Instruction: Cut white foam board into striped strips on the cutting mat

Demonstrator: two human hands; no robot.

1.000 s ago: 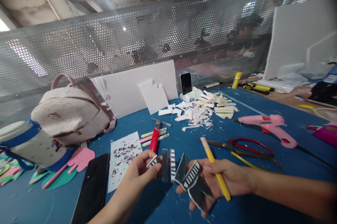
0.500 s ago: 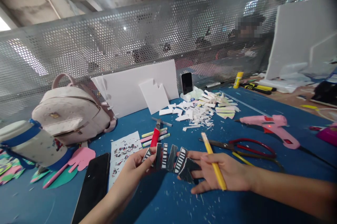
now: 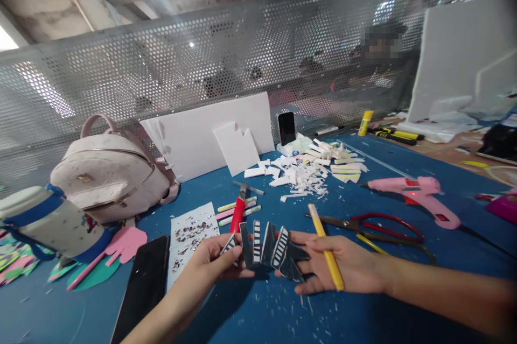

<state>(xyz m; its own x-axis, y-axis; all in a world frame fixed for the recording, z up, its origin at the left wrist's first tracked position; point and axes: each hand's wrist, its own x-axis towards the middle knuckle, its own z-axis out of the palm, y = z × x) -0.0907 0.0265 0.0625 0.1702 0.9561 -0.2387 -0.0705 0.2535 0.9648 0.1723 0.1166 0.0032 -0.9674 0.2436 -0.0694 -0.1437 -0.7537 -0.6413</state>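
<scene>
Low over the blue table (image 3: 262, 311), both my hands hold a folded zigzag strip of black card with white stripes (image 3: 264, 244). My left hand (image 3: 216, 263) pinches its left end between thumb and fingers. My right hand (image 3: 339, 268) holds the right end with its fingertips and also carries a yellow pencil (image 3: 325, 244) across the fingers. A red-handled craft knife (image 3: 237, 213) lies just beyond the strip.
Scissors with red handles (image 3: 375, 226), a pink glue gun (image 3: 416, 193), white foam scraps (image 3: 307, 169), white foam boards (image 3: 202, 137), a pale backpack (image 3: 107, 172), a bottle (image 3: 44, 223) and a black phone (image 3: 143, 285) surround the hands. A perforated metal screen (image 3: 161, 64) stands behind.
The striped strip was stretched out and lower; my hands have moved closer together, squeezing its folds tighter, and the right hand's fingers have lifted toward it.
</scene>
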